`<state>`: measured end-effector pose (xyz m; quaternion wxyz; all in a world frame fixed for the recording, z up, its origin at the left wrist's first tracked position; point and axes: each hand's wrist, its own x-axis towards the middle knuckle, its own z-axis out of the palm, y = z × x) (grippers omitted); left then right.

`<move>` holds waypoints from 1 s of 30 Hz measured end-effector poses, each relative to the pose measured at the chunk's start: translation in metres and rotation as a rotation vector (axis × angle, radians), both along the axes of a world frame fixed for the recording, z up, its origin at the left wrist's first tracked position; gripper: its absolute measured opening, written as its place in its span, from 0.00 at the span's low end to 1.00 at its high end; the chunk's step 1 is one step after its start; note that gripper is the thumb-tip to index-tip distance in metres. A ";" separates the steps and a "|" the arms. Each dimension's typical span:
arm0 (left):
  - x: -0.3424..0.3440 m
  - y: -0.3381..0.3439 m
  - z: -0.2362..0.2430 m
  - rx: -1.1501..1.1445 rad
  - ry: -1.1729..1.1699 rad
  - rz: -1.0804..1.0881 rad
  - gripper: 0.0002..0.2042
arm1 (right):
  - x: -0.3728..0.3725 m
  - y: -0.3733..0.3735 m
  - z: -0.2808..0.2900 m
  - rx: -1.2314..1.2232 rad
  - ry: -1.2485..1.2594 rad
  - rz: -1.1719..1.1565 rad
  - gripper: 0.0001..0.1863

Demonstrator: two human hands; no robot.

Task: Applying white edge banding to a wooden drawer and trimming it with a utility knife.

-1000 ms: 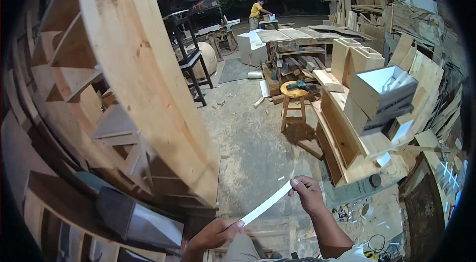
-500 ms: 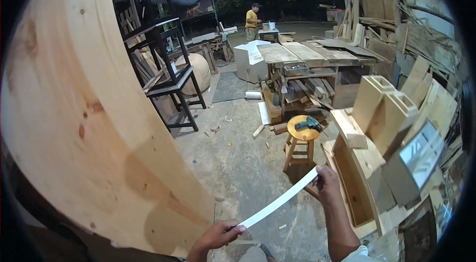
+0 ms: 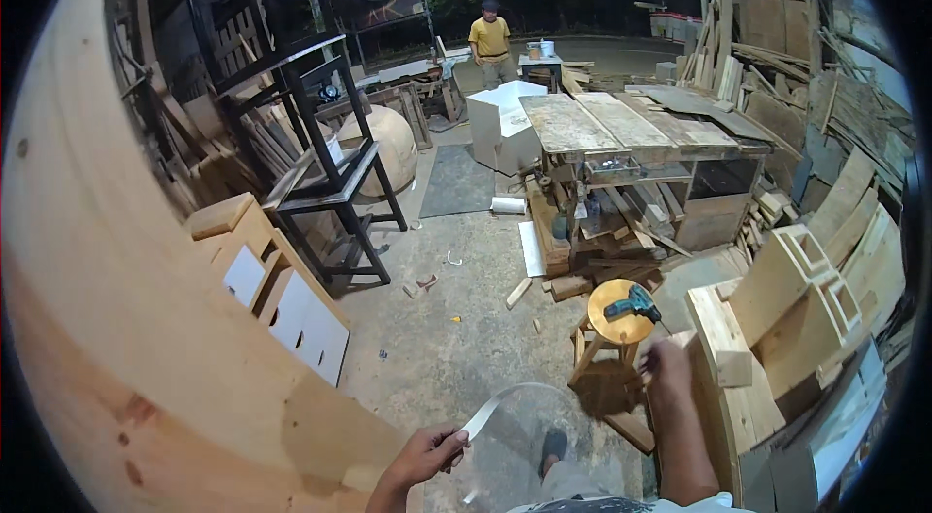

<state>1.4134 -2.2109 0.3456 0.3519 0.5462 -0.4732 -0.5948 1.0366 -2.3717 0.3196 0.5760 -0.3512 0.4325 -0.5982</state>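
Observation:
A thin white strip (image 3: pixel 490 406) like edge banding is pinched by one end in my left hand (image 3: pixel 429 455), low in the middle of the view. The strip's free part curves up and to the right, where it turns faint with blur. My right hand (image 3: pixel 668 364) is off the strip, near the front of a pale wooden box unit (image 3: pixel 723 358); its fingers are curled and smeared by motion. Just beyond that hand, a teal and black cordless drill (image 3: pixel 633 304) lies on a round wooden stool (image 3: pixel 607 319).
A large pine panel (image 3: pixel 194 358) rises close on my left. Beyond it are a wooden cabinet with white fronts (image 3: pixel 301 319) and stacked black chairs (image 3: pixel 340 188). A workbench (image 3: pixel 602 125) stands ahead; a person in a yellow shirt (image 3: pixel 490 39) stands behind. Wood scraps (image 3: pixel 519 293) litter the floor.
My right hand has let go of the strip and moved slightly right and down; the strip's freed end now curls loosely. The view has shifted, bringing the white-fronted cabinet out from behind the panel.

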 end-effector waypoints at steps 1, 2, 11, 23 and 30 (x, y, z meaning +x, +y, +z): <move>0.001 -0.031 -0.002 -0.028 -0.013 0.010 0.15 | 0.016 -0.020 -0.017 0.026 0.131 0.120 0.13; 0.003 -0.062 -0.006 -0.053 -0.028 0.020 0.15 | 0.033 -0.039 -0.034 0.053 0.260 0.241 0.13; 0.017 -0.333 0.027 -0.011 -0.077 -0.062 0.16 | 0.192 -0.246 -0.020 0.043 0.049 0.962 0.24; 0.198 -0.596 0.005 -0.175 -0.150 0.123 0.18 | 0.381 -0.578 0.013 0.014 0.301 0.685 0.11; 0.332 -0.750 0.054 -0.195 -0.188 0.134 0.19 | 0.486 -0.781 0.071 -0.085 0.320 0.361 0.13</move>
